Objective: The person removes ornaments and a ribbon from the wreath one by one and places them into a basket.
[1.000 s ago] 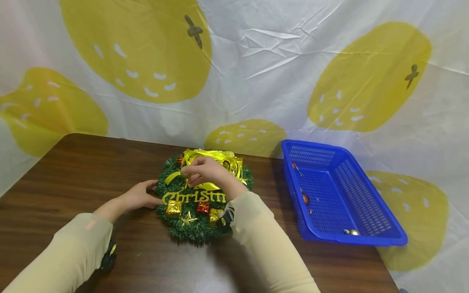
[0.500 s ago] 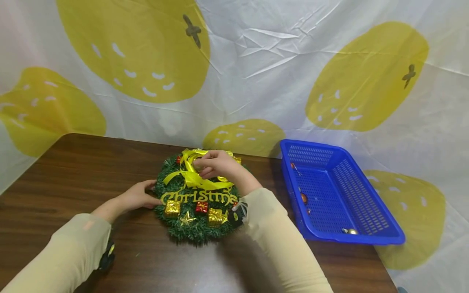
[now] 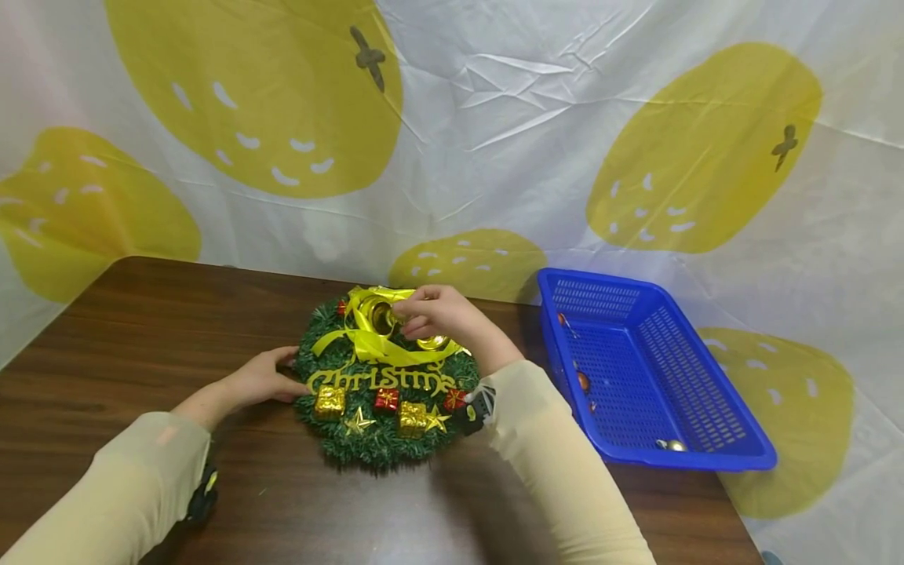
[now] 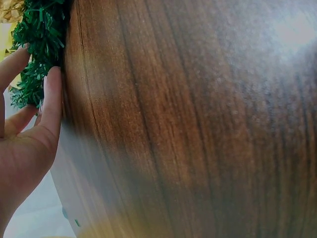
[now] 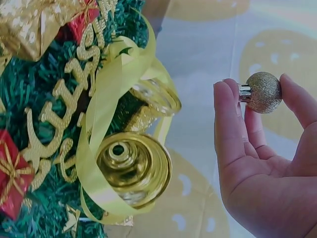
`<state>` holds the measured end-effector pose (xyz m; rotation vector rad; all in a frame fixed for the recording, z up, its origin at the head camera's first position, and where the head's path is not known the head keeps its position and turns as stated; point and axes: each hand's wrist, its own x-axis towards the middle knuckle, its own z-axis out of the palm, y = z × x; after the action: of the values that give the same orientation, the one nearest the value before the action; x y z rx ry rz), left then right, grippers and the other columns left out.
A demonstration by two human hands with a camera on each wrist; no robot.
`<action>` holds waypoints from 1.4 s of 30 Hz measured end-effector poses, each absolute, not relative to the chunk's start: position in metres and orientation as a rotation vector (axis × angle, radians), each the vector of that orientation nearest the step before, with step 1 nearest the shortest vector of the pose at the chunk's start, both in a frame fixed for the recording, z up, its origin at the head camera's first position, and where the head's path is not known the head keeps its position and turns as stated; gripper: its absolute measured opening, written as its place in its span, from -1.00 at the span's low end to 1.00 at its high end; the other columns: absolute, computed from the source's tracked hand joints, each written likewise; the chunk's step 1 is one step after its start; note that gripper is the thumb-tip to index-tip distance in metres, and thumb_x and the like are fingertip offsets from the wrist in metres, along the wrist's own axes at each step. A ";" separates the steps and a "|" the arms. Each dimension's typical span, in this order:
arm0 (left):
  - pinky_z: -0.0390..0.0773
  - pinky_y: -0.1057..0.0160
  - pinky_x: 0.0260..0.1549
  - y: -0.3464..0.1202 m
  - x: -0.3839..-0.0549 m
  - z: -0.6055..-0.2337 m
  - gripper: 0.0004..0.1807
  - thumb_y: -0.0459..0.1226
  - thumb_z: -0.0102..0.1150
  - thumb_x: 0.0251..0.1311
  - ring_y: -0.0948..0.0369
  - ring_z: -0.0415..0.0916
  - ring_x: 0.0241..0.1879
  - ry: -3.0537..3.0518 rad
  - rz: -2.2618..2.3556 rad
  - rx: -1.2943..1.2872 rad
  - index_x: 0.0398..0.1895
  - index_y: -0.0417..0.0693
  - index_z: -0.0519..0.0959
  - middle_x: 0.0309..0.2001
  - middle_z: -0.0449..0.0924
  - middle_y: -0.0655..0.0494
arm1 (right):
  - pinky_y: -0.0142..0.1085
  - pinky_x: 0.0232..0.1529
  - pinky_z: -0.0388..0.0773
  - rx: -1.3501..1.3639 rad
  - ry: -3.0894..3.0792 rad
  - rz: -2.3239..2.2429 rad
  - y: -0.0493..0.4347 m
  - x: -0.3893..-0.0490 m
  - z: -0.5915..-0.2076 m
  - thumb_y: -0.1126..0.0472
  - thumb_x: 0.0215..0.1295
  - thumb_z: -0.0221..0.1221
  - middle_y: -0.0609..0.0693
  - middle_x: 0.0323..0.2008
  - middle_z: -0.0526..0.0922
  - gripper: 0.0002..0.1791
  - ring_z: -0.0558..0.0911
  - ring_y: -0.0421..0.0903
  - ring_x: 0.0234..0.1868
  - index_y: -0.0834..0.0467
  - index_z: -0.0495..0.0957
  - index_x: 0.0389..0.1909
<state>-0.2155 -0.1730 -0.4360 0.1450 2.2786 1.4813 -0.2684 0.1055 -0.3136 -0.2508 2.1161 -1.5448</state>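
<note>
A green Christmas wreath [image 3: 381, 449] lies on the brown table, bearing gold lettering [image 3: 384, 380], small gift boxes and stars. Gold bells [image 5: 136, 168] and a loose yellow ribbon [image 5: 111, 94] sit on its far part. My left hand [image 3: 257, 378] holds the wreath's left edge, with fingers and thumb in the green tinsel [image 4: 47, 29]. Above the bells, my right hand [image 3: 448, 314] pinches a glittery gold ball ornament [image 5: 264, 92] between thumb and fingers, its silver cap turned toward the fingertips. In the head view the right hand hides that ball.
On the right stands a blue plastic basket [image 3: 681, 457] holding a few small baubles, among them a gold one [image 3: 676, 446] and a copper one [image 3: 583, 382]. A white cloth with yellow fruit prints [image 3: 480, 118] hangs behind the table [image 3: 176, 322].
My right hand has moved right and slightly back from the wreath's middle, uncovering the bells and more lettering. The ribbon now lies across the wreath's centre. The left hand keeps its place.
</note>
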 end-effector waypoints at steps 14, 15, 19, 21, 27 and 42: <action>0.67 0.17 -0.17 -0.172 -0.216 -0.435 0.01 -0.32 0.26 0.11 0.01 0.57 -0.09 2.296 1.451 0.160 0.38 -0.55 -0.22 0.27 -0.06 -0.63 | -0.18 -0.05 0.65 -0.247 2.152 -1.556 0.131 -0.274 -0.308 0.21 0.32 0.10 0.06 -0.23 0.56 -0.80 0.61 -0.14 -0.37 0.27 0.46 -0.16; 0.67 0.16 -0.17 -0.172 -0.216 -0.435 0.01 -0.32 0.26 0.11 -0.01 0.56 -0.08 2.295 1.450 0.161 0.38 -0.55 -0.22 0.27 -0.06 -0.63 | -0.16 -0.03 0.64 -0.241 2.153 -1.559 0.132 -0.274 -0.307 0.21 0.33 0.10 0.08 -0.21 0.56 -0.80 0.62 -0.13 -0.37 0.28 0.46 -0.16; 0.66 0.14 -0.16 -0.171 -0.215 -0.434 0.01 -0.33 0.26 0.11 -0.06 0.55 -0.06 2.294 1.449 0.161 0.38 -0.55 -0.23 0.28 -0.07 -0.63 | -0.06 0.09 0.56 -0.217 2.160 -1.561 0.139 -0.275 -0.304 0.21 0.32 0.10 0.15 -0.19 0.56 -0.78 0.62 -0.15 -0.37 0.29 0.44 -0.13; 0.66 0.14 -0.16 -0.171 -0.215 -0.435 0.01 -0.33 0.26 0.11 -0.06 0.55 -0.06 2.295 1.445 0.162 0.38 -0.55 -0.23 0.28 -0.07 -0.63 | -0.02 0.14 0.52 -0.198 2.156 -1.572 0.143 -0.276 -0.302 0.21 0.32 0.11 0.14 -0.23 0.57 -0.77 0.63 -0.16 -0.38 0.29 0.44 -0.13; 0.66 0.15 -0.16 -0.171 -0.216 -0.434 0.01 -0.31 0.26 0.12 -0.06 0.54 -0.05 2.299 1.436 0.161 0.39 -0.54 -0.23 0.28 -0.07 -0.62 | -0.12 0.04 0.60 -0.199 2.154 -1.599 0.157 -0.279 -0.297 0.23 0.33 0.08 -0.01 -0.37 0.57 -0.76 0.63 -0.16 -0.38 0.31 0.42 -0.11; 0.66 0.16 -0.16 -0.170 -0.217 -0.435 0.02 -0.28 0.27 0.11 -0.07 0.55 -0.05 2.302 1.421 0.168 0.39 -0.54 -0.22 0.29 -0.07 -0.61 | -0.22 -0.05 0.65 -0.153 2.228 -1.630 0.199 -0.282 -0.285 0.21 0.37 0.04 0.16 -0.08 0.51 -0.78 0.65 -0.15 -0.34 0.29 0.41 -0.12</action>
<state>-0.2174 -0.1697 -0.4345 0.1684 2.3023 1.4207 -0.2822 0.1991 -0.2855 -0.1526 2.2276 -1.6303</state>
